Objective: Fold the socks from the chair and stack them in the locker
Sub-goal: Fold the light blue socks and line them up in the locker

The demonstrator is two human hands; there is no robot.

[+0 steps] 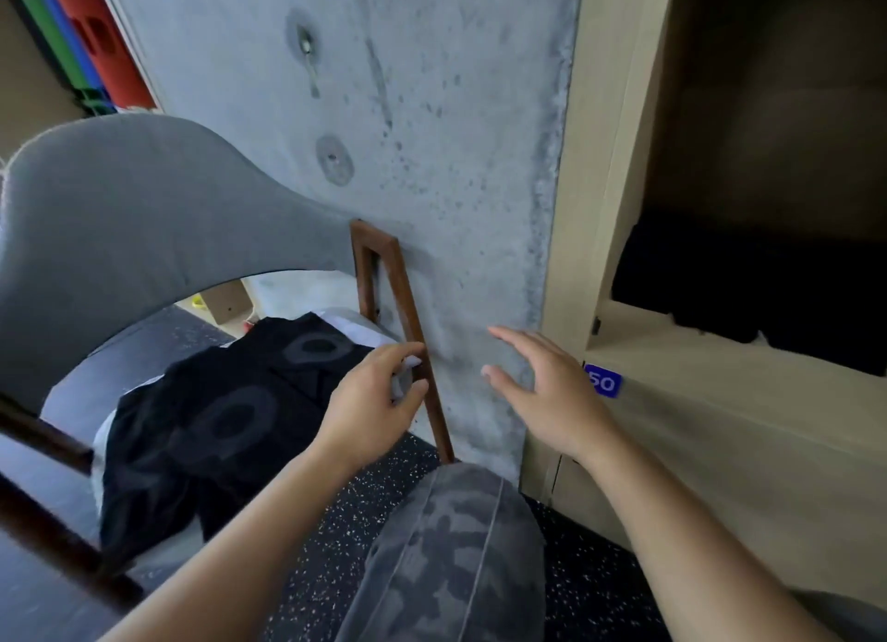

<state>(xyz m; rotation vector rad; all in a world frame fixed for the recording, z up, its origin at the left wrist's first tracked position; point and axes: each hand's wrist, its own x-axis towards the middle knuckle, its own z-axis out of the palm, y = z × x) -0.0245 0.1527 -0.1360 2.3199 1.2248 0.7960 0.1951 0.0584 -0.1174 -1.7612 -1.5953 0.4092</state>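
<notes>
Both hands hang empty between chair (144, 200) and locker (710, 392): the left hand (369, 411) with fingers loosely curled round nothing, the right hand (542, 387) spread flat. The dark socks (221, 416) lie heaped at the seat's back edge; a dark stack (749, 286) already sits on the locker shelf. The risk, likely: the tangled heap snags and slides off the seat edge when one sock is pulled. A concrete pillar (432, 161) stands between, above a speckled black floor (336, 521).

Bare forearms, no sleeves — grey camouflage-patterned trousers (451, 555), possibly denim.
</notes>
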